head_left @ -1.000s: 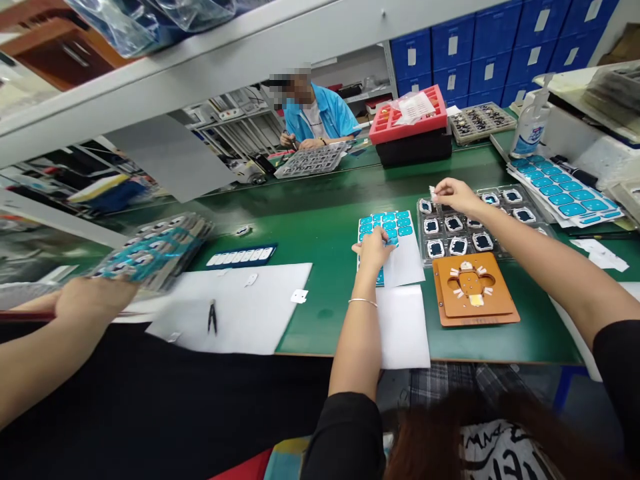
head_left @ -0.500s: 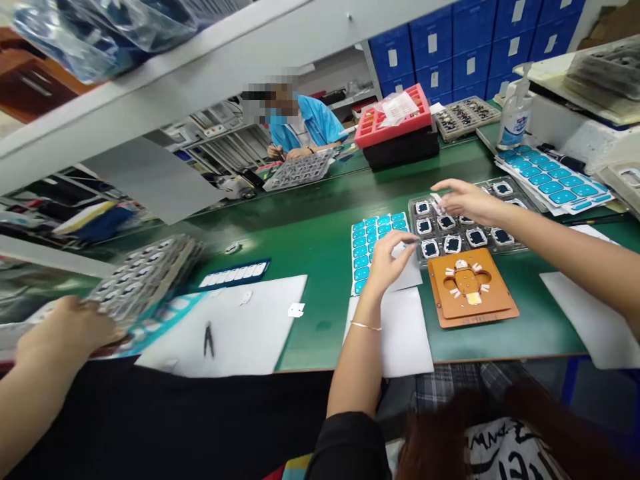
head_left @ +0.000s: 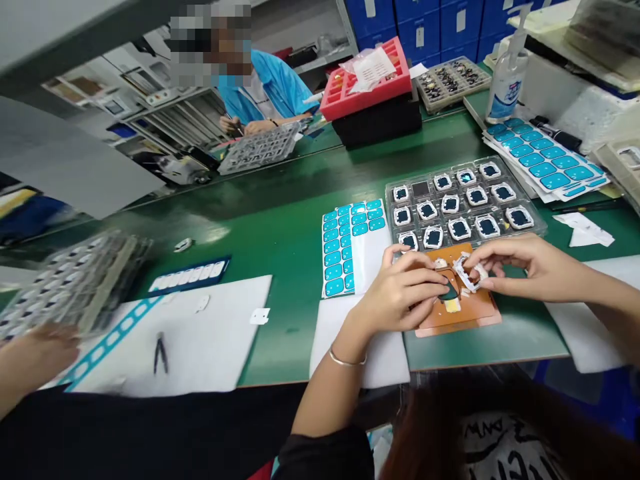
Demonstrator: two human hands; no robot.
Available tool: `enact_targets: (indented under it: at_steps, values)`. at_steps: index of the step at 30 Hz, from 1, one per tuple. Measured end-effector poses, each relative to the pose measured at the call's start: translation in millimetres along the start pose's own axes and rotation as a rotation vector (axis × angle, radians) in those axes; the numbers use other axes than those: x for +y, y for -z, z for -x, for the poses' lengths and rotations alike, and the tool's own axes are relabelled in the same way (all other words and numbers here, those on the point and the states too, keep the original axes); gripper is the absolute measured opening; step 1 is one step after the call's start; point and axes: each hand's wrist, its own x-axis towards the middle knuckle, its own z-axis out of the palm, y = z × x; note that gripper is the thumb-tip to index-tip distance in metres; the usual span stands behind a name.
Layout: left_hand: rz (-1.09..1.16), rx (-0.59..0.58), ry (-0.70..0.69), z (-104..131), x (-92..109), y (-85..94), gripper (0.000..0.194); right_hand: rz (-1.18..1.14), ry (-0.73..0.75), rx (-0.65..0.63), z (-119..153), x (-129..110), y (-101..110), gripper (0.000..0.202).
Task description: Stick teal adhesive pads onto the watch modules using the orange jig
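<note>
My left hand is closed on a dark rounded panel with a thin rim, held over the orange fixture plate. Facing it, my right hand pinches a white frame piece above the same plate. Both pieces are close together; I cannot tell whether they touch. White blocks and a yellow patch show on the plate, partly covered by my fingers. Just behind lies a clear tray of white-framed dark parts, with one compartment bare. Left of it is a sheet of blue rounded stickers.
A co-worker's hand touches stacked trays at left, near tweezers on white foam. Opposite sits another person in a blue top. A red tray, a pump bottle and more blue sheets stand behind.
My right hand has come from over the tray towards the fixture with a white frame piece. My left hand has moved right from the sticker sheet to the fixture. The view has shifted.
</note>
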Motion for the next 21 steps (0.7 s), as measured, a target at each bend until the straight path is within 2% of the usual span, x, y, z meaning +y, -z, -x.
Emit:
enact_targets:
  at_steps: [4,9,11,16,21]
  values:
    - [-0.022,0.041,-0.023,0,-3,0.6,0.021,0.178,0.037,-0.047,0,1,5,0.016]
    - [-0.011,-0.067,0.002,0,-4,1.7,0.027,0.243,0.029,-0.139,-2,3,7,0.009]
    - [0.008,-0.088,0.003,0,-4,2.4,0.028,0.271,0.066,-0.11,-3,5,8,0.011]
    - [0.013,-0.074,-0.016,2,-6,2.3,0.026,0.33,0.2,0.083,-5,15,14,0.02]
    - [0.007,-0.072,-0.023,3,-5,1.9,0.021,0.377,0.225,0.035,-8,25,19,0.019]
